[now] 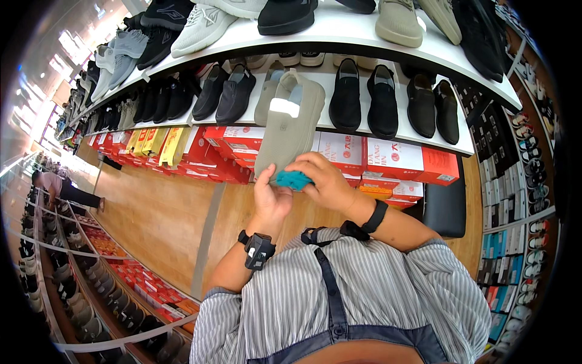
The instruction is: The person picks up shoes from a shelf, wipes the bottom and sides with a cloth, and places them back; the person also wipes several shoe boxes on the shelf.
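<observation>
A grey-beige slip-on shoe [288,132] is held up in front of me, its toe pointing down towards my body. My left hand [273,193] grips it by the toe, thumb on the upper. My right hand [320,175] holds a crumpled teal cloth [293,180] against the toe's right side. Just behind the raised shoe, its likely mate, another grey-beige slip-on [266,98], stands on the lower white shelf [320,119], partly hidden.
Black slip-on shoes [344,98] line the lower shelf. An upper shelf [341,32] with sneakers juts out above. Red and white shoe boxes [391,157] are stacked below. A black bench [444,204] stands at right. Another person [63,186] bends over a rack at far left.
</observation>
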Demonstrator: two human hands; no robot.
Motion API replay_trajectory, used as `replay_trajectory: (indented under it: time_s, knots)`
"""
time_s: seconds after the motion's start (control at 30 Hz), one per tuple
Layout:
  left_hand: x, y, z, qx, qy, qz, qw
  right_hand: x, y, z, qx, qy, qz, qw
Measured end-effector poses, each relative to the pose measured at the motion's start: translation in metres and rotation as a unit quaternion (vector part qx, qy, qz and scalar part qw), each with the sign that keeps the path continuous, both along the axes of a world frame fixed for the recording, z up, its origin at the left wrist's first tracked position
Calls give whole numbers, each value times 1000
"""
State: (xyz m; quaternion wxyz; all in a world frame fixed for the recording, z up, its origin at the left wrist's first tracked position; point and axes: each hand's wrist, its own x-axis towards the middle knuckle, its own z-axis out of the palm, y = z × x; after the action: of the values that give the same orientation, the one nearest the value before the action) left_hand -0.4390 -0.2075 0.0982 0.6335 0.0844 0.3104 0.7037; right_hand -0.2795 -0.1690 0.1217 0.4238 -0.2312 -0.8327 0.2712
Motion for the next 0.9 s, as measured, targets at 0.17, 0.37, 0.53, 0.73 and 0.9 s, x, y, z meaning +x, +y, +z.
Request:
replay_trajectory:
  time_s: [0.17,0.37,0.53,0.73,0.9]
  knots:
    - [-15,-13,9,30,7,-27,999,21,34,6,17,74,-87,993]
    - [-60,-28,-12,42,15,-98,994,58,58,30,-25,139,-121,983]
    - [-94,-35,-29,47,52,-167,983,79,53,22,-271,179,69,943]
    - [-121,-41,-64,-50,128,-273,952,81,45,3,-346,185,81,916]
    - [-107,-37,-95,-24,42,-260,964,80,41,1,-357,179,39,916]
